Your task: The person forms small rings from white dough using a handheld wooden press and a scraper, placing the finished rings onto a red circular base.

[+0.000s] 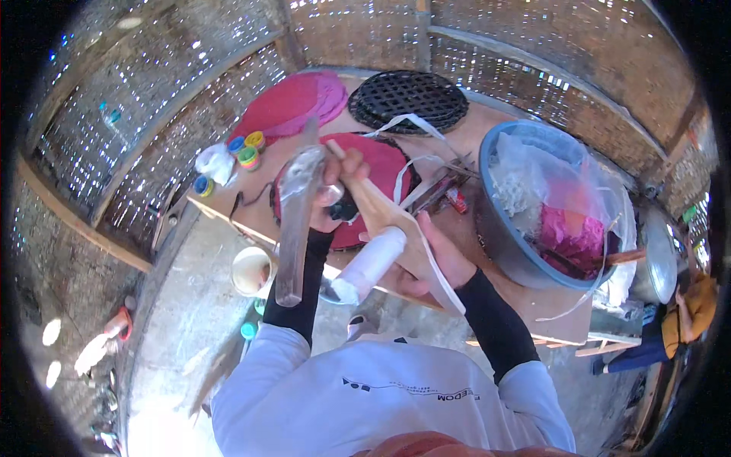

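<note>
My left hand is closed around a long flat bar of worn wood with a silvery band; its fingertips also touch a tan flat piece. A pale, white-wrapped cylinder sticks out from this tan piece towards me. From the other side, my right hand grips the lower, broader end of the piece. Both hands are above the table's near edge. Beneath them lies a round pink sheet on a dark round mesh tray, partly hidden by my hands.
A blue-rimmed tub holds pink dough-like material and plastic film. Farther back are stacked pink rounds and black lattice trays. Small colourful tubs stand left, a white bucket below. A person is at far right.
</note>
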Demonstrator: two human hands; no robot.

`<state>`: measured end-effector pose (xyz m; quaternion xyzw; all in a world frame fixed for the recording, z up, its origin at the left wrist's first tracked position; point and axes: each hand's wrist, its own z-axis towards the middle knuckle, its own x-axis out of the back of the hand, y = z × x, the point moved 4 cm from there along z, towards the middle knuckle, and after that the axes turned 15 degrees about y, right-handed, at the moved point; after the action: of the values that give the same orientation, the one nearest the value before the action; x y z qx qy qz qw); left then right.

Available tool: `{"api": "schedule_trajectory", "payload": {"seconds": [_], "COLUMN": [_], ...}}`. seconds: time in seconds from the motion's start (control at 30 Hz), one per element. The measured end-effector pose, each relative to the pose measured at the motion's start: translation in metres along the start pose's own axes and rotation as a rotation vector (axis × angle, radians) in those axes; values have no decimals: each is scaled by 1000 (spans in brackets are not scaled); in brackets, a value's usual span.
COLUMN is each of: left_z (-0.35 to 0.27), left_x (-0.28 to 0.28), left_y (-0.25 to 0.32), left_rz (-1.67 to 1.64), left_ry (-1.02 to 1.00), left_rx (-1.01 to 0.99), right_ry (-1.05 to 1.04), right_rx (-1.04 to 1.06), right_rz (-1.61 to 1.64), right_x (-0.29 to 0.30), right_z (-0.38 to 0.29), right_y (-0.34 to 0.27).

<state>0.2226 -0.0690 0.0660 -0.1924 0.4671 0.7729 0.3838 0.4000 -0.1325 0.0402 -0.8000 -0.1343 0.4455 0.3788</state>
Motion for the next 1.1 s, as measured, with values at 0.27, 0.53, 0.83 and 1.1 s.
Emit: {"api": "schedule_trajectory", "payload": {"seconds": [0.27,0.53,0.83,1.1], "left_z": [-43,-62,-41,-54], "left_x": [85,11,39,61], "left_y": [89,49,105,89], "left_rz": [849,1522,1819,1666], "left_ry": [830,284,-116,-156], "left_rx": [-328,-457,-384,-77], "right_ry": [415,695,657,683], "right_rx": [363,953,1024,815], "right_rz": [246,-438,-773,-770], "right_x": [49,-15,-69,-80], "right_z": [-55,-14,45,91], "right_y": [6,-43,-47,-5]}}
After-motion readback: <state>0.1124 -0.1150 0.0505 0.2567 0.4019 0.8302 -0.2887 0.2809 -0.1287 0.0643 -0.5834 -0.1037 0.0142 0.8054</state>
